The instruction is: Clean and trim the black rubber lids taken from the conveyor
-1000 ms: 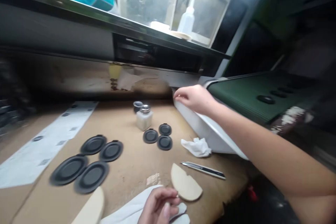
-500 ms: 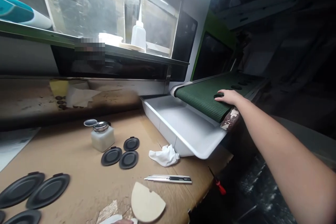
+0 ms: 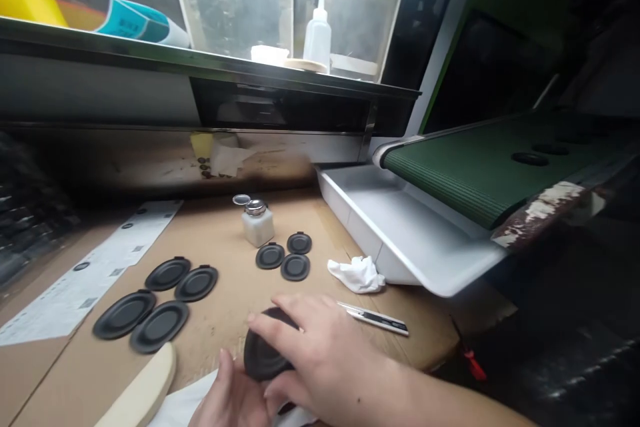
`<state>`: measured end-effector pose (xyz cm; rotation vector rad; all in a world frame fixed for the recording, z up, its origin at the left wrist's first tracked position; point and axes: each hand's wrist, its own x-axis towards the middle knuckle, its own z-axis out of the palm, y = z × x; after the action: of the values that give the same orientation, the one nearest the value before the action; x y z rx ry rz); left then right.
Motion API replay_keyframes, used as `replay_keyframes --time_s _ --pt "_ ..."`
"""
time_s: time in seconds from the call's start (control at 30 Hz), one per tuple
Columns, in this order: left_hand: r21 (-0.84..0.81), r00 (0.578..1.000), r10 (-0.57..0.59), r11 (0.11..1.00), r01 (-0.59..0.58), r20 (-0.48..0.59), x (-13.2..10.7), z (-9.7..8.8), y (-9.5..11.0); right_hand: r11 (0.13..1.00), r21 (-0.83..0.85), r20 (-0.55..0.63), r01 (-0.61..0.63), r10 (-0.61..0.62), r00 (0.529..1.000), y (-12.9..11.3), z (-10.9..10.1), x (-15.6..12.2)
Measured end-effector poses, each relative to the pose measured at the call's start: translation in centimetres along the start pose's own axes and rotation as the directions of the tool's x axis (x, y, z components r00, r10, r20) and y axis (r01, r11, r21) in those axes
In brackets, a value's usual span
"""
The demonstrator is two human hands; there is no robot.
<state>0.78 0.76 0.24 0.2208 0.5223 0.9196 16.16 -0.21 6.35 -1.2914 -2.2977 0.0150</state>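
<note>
On the bench (image 3: 227,240), a small jar (image 3: 258,225) stands toward the back, with a lid (image 3: 241,199) just left of it. Four small discs (image 3: 270,256) lie clustered just in front of the jar, and four larger discs (image 3: 160,327) lie further left. Left of those, a paper strip (image 3: 90,273) lies on the bench. To the right, a tray (image 3: 400,227) sits under the end of a conveyor belt (image 3: 480,167), with a tissue (image 3: 356,275) just beside it and a utility knife (image 3: 375,318) nearer the front. Behind and above the bench runs a shelf (image 3: 200,63), holding a squeeze bottle (image 3: 317,33). At the front, a disc (image 3: 263,353) sits between the right hand (image 3: 325,360) and left hand (image 3: 225,400).
</note>
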Motion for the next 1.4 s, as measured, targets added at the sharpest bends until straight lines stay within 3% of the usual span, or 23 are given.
replay_keyframes --time_s 0.1,0.23,0.37,0.5,0.6,0.67,0.7,0.73,0.8,0.83,0.87,0.93,1.1,1.2,1.3,1.4 --pt "0.011 0.992 0.109 0.994 -0.11 0.07 -0.1 -0.2 -0.2 0.989 0.071 0.007 -0.131 0.131 0.991 0.0 2.8 -1.4" --pt "0.022 0.986 0.148 0.988 -0.15 0.079 -0.3 -0.3 -0.2 0.941 -0.03 0.059 -0.337 0.338 0.939 1.4 3.5 -3.4" --pt "-0.012 0.988 0.157 0.987 -0.157 0.0 -0.6 0.2 -0.1 0.936 -0.061 0.118 -0.346 0.351 0.929 1.7 3.5 -4.4" --pt "-0.117 0.994 0.081 0.989 -0.089 -0.072 -0.7 0.3 0.0 0.902 0.249 0.024 -0.353 0.358 0.933 2.5 3.0 -4.4" --pt "-0.134 0.996 0.062 0.989 -0.07 -0.069 -0.7 0.1 0.0 0.684 0.634 -0.03 -0.36 0.487 0.873 3.1 3.0 -4.6" --pt "-0.124 0.994 0.08 0.988 -0.088 -0.069 -0.6 -0.1 -0.1 0.579 0.744 -0.046 -0.334 0.543 0.839 2.7 3.4 -4.8" --pt "-0.115 0.993 0.092 0.988 -0.1 -0.069 -0.6 -0.2 -0.2 0.61 0.731 -0.07 -0.306 0.513 0.855 2.2 3.7 -4.9" --pt "-0.103 0.993 0.1 0.989 -0.107 -0.068 -0.6 -0.2 -0.3 0.693 0.673 -0.108 -0.257 0.437 0.893 1.6 4.0 -4.9" --pt "-0.082 0.992 0.108 0.99 -0.114 -0.072 -0.5 -0.4 -0.5 0.889 0.45 -0.179 -0.083 0.181 0.967 0.4 4.5 -4.9" --pt "-0.075 0.991 0.108 0.991 -0.113 -0.077 -0.5 -0.4 -0.5 0.945 0.326 -0.196 0.021 0.046 0.98 -0.1 4.7 -4.8" --pt "-0.071 0.991 0.106 0.991 -0.112 -0.083 -0.4 -0.5 -0.6 0.97 0.223 -0.198 0.102 -0.057 0.979 -0.3 4.9 -4.6" --pt "-0.068 0.989 0.116 0.99 -0.123 -0.094 -0.4 -0.5 -0.6 0.982 0.1 -0.185 0.157 -0.137 0.973 -0.1 5.0 -4.2" --pt "-0.027 0.982 0.14 0.989 -0.145 -0.127 -0.3 0.0 -0.5 0.988 0.026 -0.143 0.149 -0.144 0.979 2.5 4.4 -1.7" --pt "-0.005 0.973 0.138 0.99 -0.141 -0.185 -0.4 0.3 -0.4 0.994 0.074 -0.224 0.076 -0.057 0.973 3.7 3.7 -0.7" --pt "-0.007 0.973 0.117 0.993 -0.121 -0.199 -0.5 0.5 -0.3 0.982 0.18 -0.351 -0.056 0.117 0.929 4.5 3.1 -1.6" --pt "-0.018 0.978 0.086 0.996 -0.091 -0.191 -0.5 0.3 -0.3 0.975 0.147 -0.334 -0.167 0.208 0.92 4.9 3.0 -3.9"
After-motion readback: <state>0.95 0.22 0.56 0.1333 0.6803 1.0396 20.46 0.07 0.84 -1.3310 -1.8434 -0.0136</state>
